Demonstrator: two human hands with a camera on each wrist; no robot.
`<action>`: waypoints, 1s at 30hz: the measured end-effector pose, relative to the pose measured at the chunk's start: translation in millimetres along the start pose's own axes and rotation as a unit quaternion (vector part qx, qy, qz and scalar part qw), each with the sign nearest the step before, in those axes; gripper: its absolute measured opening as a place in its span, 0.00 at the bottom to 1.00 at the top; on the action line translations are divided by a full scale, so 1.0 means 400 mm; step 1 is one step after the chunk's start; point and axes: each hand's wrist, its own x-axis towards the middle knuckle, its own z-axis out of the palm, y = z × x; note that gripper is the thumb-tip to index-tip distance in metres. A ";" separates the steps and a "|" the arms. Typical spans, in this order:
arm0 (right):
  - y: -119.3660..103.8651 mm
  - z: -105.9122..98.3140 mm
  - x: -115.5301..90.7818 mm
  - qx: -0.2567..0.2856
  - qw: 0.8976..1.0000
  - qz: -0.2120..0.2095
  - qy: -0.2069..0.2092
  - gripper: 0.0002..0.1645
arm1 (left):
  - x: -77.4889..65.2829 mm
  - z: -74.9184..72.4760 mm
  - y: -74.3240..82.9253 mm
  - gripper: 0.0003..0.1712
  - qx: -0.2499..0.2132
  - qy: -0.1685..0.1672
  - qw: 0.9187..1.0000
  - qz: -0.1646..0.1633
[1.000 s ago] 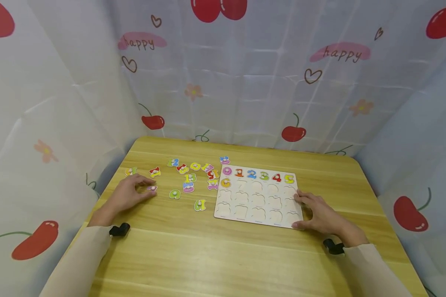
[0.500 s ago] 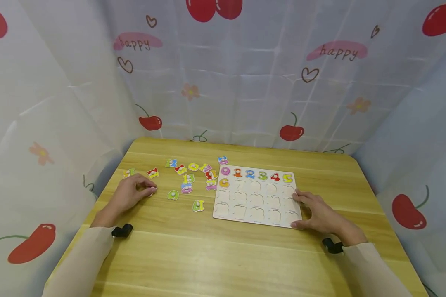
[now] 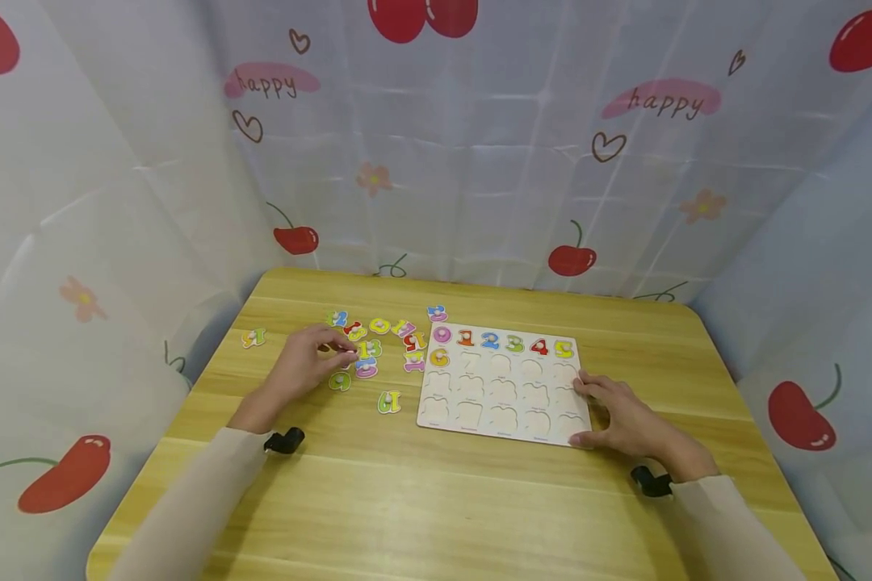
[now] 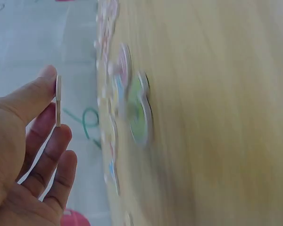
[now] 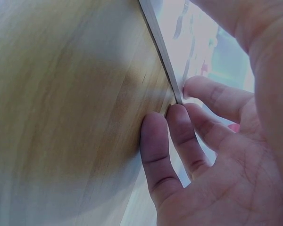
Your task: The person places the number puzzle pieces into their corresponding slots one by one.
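Observation:
My left hand (image 3: pixel 295 367) is raised over the left part of the table, close to a group of loose number pieces. Between thumb and fingertip it pinches a thin wooden number puzzle piece (image 4: pixel 58 101), seen edge-on in the left wrist view, so its printed face is hidden. My right hand (image 3: pixel 625 424) rests at the right edge of the pale number puzzle board (image 3: pixel 485 367), fingers and thumb spread along that edge. Numbers 0 to 5 fill the board's top row, with an orange 6 (image 3: pixel 439 357) starting the second row; the other recesses show bare wood.
Several loose pieces lie left of the board, among them a green 9-shaped piece (image 3: pixel 339 381), a 19 (image 3: pixel 388 402) and a 13 (image 3: pixel 369 349). One piece (image 3: pixel 254 338) sits apart at the far left. A patterned curtain (image 3: pixel 436 161) hangs behind the wooden table (image 3: pixel 436 508).
My left hand has pinched the small piece from the table's left side, lifted it and moved right towards the loose pieces. The right hand and board have stayed put.

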 end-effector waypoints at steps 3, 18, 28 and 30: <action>0.001 -0.001 -0.001 0.001 1.000 0.000 0.000 0.67 | 0.027 0.035 0.037 0.05 -0.015 -0.008 1.000 0.013; 0.001 -0.008 0.001 0.003 1.000 0.004 -0.005 0.67 | 0.159 0.276 0.228 0.06 -0.073 -0.046 0.996 0.016; 0.001 0.000 0.001 0.006 1.000 -0.002 -0.003 0.66 | 0.203 0.395 0.291 0.03 -0.100 -0.083 0.992 0.003; 0.001 0.001 0.000 0.007 1.000 0.000 -0.003 0.66 | 0.207 0.407 0.296 0.03 -0.093 -0.082 0.992 0.005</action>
